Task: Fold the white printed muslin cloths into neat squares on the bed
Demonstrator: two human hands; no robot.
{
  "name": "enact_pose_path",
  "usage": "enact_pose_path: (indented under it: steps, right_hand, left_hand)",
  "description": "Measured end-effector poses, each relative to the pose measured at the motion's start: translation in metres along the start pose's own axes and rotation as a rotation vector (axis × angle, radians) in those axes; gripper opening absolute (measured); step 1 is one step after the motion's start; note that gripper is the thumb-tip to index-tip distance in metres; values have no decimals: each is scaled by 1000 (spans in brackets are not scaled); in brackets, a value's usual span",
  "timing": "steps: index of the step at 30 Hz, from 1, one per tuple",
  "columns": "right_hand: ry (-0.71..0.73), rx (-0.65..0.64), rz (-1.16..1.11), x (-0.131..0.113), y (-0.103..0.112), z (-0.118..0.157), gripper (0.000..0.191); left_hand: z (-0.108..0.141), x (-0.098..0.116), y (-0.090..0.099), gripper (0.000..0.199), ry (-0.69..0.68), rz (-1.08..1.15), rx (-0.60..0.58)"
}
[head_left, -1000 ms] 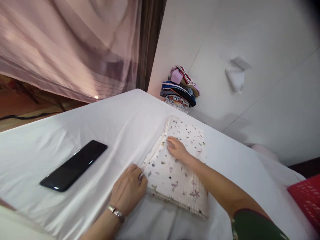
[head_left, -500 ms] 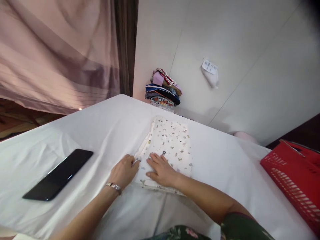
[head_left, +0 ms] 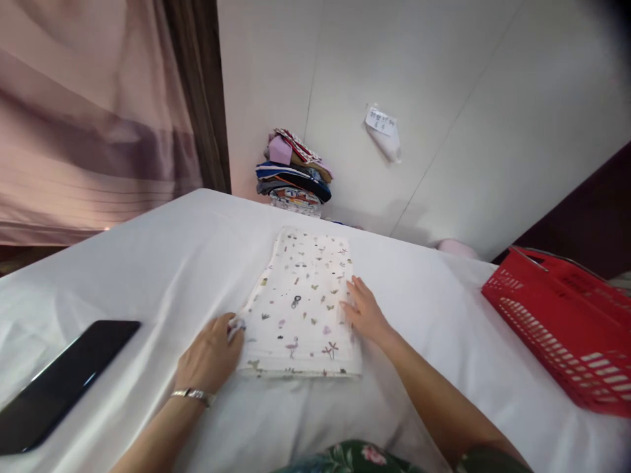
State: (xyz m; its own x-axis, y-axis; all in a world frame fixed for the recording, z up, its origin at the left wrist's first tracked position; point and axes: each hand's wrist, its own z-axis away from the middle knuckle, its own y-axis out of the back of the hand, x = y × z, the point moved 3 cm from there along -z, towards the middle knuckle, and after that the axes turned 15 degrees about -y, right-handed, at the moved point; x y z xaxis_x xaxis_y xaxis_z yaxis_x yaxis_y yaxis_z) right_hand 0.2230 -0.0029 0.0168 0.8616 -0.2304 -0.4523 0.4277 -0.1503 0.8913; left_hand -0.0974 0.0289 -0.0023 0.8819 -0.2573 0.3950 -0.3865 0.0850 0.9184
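Observation:
A folded white cloth (head_left: 300, 302) printed with small plants, flamingos and other motifs lies flat before me on the white-covered table. At its left edge, my left hand (head_left: 211, 351) pinches a bit of the fabric between thumb and fingers; a metal bracelet circles that wrist. Along the right edge rests my right hand (head_left: 367, 312), fingers stretched out and touching the cloth's side.
On the left lies a black phone-like slab (head_left: 64, 381). A red plastic basket (head_left: 562, 322) stands at the right. Beyond the far edge are a stack of folded clothes (head_left: 293, 174) and a wall with a labelled plastic bag (head_left: 384, 135). A pink curtain (head_left: 93, 118) hangs at the left.
My right hand has slid from the top of the cloth to its right edge. My left hand stays at the left edge. The view has shifted to the right.

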Motion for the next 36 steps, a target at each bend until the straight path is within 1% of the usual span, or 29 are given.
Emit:
enact_pose_path:
  steps: [1, 3, 4, 5, 6, 7, 10, 11, 12, 14, 17, 19, 20, 22, 24, 25, 26, 27, 28, 30, 31, 33, 35, 36]
  right_hand:
    - [-14, 60, -11, 6, 7, -8, 63]
    - [-7, 165, -20, 8, 17, -21, 64]
    - [-6, 207, -8, 6, 19, -27, 65]
    - [-14, 223, 19, 3, 18, -33, 65]
    - [-31, 195, 60, 0, 12, -37, 66]
    - [-55, 125, 109, -1, 3, -41, 68]
    - [-131, -164, 225, 0, -30, -45, 71]
    - [-150, -222, 241, 3, -38, -45, 72]
    - [-164, -250, 250, 5, -42, -45, 72]
    - [-171, -248, 260, 7, -41, -46, 73]
    - [-141, -156, 263, 2, -28, -53, 73]
    - [-100, -66, 252, -5, -24, -59, 73]
    - [-81, -47, 248, -8, -26, -61, 73]
    - [-55, -69, 258, -12, -37, -65, 74]
    - [-44, -128, 285, -14, -53, -65, 74]
    - [-41, -148, 296, -13, -59, -65, 74]
    - [-38, -156, 303, -13, -63, -64, 74]
    - [-34, -159, 305, -12, -66, -64, 74]
    - [-32, -160, 305, -10, -68, -63, 74]
    - [-30, -165, 301, -8, -67, -61, 75]
    - [-31, -173, 299, -7, -66, -61, 75]
    - [-45, -207, 294, -7, -64, -64, 75]
    - [-57, -231, 287, -10, -59, -76, 75]
    - [-63, -221, 285, -13, -55, -85, 75]
  left_hand:
    - [0, -1, -1, 41, -11, -1, 2]
    - [-1, -3, -2, 42, -23, 9, -3]
    - [-2, -4, -3, 42, -21, 17, -9]
    - [-2, -6, -3, 42, -17, 24, -11]
    - [-3, -7, -4, 42, -14, 33, -11]
    - [-3, -8, -4, 42, -11, 42, -9]
    - [-4, -12, -5, 41, -15, 76, 1]
    - [-5, -13, -6, 41, -16, 86, -2]
    - [-5, -15, -6, 41, -13, 91, -6]
    - [-5, -17, -5, 41, -7, 91, -19]
    - [-7, -13, 2, 42, -20, 62, -59]
    - [-11, 0, 9, 43, -86, 14, -46]
    - [-16, 9, 11, 45, -140, -15, -14]
    - [-29, 33, 13, 48, -294, -56, 70]
    - [-47, 53, 5, 51, -453, -92, 113]
    - [-58, 60, -2, 53, -525, -117, 97]
    - [-68, 64, -10, 55, -560, -143, 60]
    - [-78, 63, -19, 59, -550, -166, 12]
    - [-87, 58, -27, 64, -507, -176, -37]
    - [-99, 45, -39, 73, -421, -167, -93]
    - [-102, 39, -42, 76, -398, -154, -94]
    - [-103, 30, -45, 77, -398, -133, -68]
    - [-101, 26, -45, 76, -406, -128, -52]
    - [-100, 26, -44, 76, -410, -130, -52]
